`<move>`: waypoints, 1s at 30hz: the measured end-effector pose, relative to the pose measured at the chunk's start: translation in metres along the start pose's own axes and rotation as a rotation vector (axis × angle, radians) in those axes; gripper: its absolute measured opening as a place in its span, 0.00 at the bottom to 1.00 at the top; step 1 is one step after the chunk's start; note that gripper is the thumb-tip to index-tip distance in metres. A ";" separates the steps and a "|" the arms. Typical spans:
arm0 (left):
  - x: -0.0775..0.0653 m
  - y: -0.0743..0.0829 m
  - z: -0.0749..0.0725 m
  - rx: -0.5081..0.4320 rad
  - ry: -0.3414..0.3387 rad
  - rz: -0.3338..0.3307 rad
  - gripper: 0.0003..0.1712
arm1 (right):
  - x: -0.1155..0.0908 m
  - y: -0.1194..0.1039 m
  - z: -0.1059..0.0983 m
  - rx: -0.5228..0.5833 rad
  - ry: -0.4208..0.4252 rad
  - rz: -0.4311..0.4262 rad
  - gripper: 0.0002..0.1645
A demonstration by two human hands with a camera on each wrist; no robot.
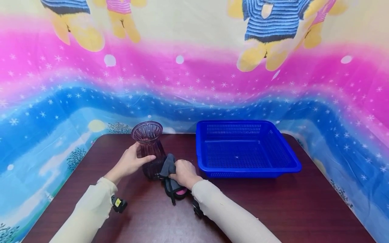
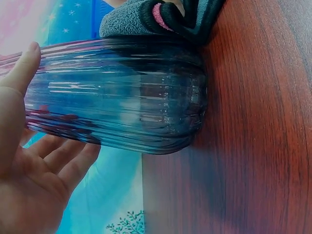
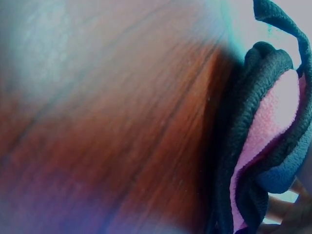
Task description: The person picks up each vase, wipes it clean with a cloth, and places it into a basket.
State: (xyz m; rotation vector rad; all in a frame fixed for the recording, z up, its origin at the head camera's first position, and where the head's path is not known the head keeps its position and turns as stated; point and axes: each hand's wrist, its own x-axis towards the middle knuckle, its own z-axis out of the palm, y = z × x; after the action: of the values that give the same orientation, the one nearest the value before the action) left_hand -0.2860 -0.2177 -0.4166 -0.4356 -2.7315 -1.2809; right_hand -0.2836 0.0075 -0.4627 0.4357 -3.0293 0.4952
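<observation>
A ribbed purple-tinted glass vase with a flared rim stands at the left middle of the table, roughly upright. My left hand holds it below the rim, the thumb on the near side and the other fingers round the far side, as the left wrist view also shows. My right hand grips a folded grey cleaning cloth with black edging and a pink underside. Part of the cloth lies against the lower right side of the vase. In the right wrist view, the cloth's pink face shows between its black borders; the right fingers are mostly hidden.
A blue perforated plastic basket sits on the right, beyond my right hand. The dark red wooden table ends at a printed curtain behind and on both sides. Small black cameras are strapped to my wrists.
</observation>
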 end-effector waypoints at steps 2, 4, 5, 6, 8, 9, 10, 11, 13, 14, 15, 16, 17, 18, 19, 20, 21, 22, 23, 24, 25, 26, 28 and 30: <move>0.000 -0.001 0.000 -0.008 -0.003 0.002 0.41 | 0.000 0.000 0.000 0.007 -0.001 0.001 0.17; 0.000 -0.001 0.000 -0.012 -0.005 0.003 0.41 | 0.000 0.000 0.000 0.008 0.001 -0.003 0.17; -0.001 -0.001 0.000 -0.012 -0.006 0.008 0.41 | 0.001 0.000 0.000 0.008 0.002 -0.005 0.17; -0.001 -0.001 0.000 -0.013 -0.007 0.008 0.41 | 0.001 0.000 0.000 0.008 0.003 -0.006 0.17; 0.000 -0.001 0.000 -0.017 -0.005 0.005 0.41 | 0.001 0.001 0.000 0.008 0.006 -0.010 0.17; 0.000 -0.001 0.000 -0.018 -0.003 0.003 0.41 | 0.001 0.001 0.000 0.009 0.008 -0.012 0.17; 0.000 -0.001 0.000 -0.018 -0.003 0.005 0.40 | 0.001 0.001 0.000 0.010 0.006 -0.012 0.17; 0.000 -0.001 0.000 -0.017 -0.002 0.006 0.40 | 0.001 0.001 0.000 0.012 0.006 -0.012 0.17; 0.000 -0.001 0.001 -0.020 -0.001 0.008 0.40 | 0.001 0.001 0.000 0.009 0.006 -0.015 0.17; 0.000 -0.001 0.001 -0.022 -0.002 0.011 0.40 | 0.001 0.002 0.000 0.008 0.006 -0.016 0.17; 0.000 -0.001 0.001 -0.023 -0.001 0.013 0.40 | 0.001 0.002 0.000 0.006 0.006 -0.018 0.17; -0.001 -0.002 0.001 -0.025 -0.002 0.018 0.39 | 0.001 0.002 0.000 0.005 0.007 -0.018 0.17; -0.001 -0.002 0.001 -0.028 0.000 0.020 0.39 | 0.000 0.002 -0.001 0.003 0.007 -0.019 0.17; -0.001 -0.002 0.001 -0.031 0.000 0.024 0.39 | 0.000 0.002 -0.001 0.004 0.007 -0.019 0.17; -0.001 -0.002 0.000 -0.032 0.002 0.023 0.39 | 0.000 0.002 -0.001 0.006 0.007 -0.018 0.17; -0.001 -0.002 0.000 -0.034 0.001 0.025 0.39 | 0.000 0.001 -0.001 0.007 0.008 -0.018 0.17; -0.001 -0.002 0.000 -0.034 0.001 0.025 0.39 | 0.000 0.001 -0.001 0.009 0.006 -0.017 0.17; -0.002 -0.001 0.000 -0.035 0.000 0.024 0.39 | 0.000 0.001 -0.001 0.011 0.005 -0.015 0.17; -0.001 -0.001 0.000 -0.038 -0.001 0.022 0.39 | 0.000 0.001 -0.001 0.013 0.005 -0.013 0.17; -0.001 -0.001 0.001 -0.038 -0.004 0.022 0.39 | 0.000 0.002 -0.001 0.016 0.006 -0.010 0.17; -0.001 -0.001 0.001 -0.038 -0.006 0.021 0.39 | 0.000 0.002 -0.001 0.018 0.006 -0.008 0.17; -0.001 -0.001 0.001 -0.038 -0.007 0.020 0.39 | 0.000 0.002 -0.001 0.018 0.004 -0.006 0.17; -0.002 -0.001 0.001 -0.041 -0.008 0.020 0.39 | 0.000 0.002 -0.001 0.019 0.002 -0.003 0.18; -0.002 -0.001 0.000 -0.041 -0.009 0.023 0.39 | 0.000 0.002 0.000 0.019 0.000 -0.002 0.18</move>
State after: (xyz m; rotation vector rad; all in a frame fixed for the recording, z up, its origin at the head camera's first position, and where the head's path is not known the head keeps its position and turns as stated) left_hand -0.2848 -0.2187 -0.4182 -0.4766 -2.7037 -1.3342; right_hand -0.2843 0.0098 -0.4633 0.4393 -3.0264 0.5245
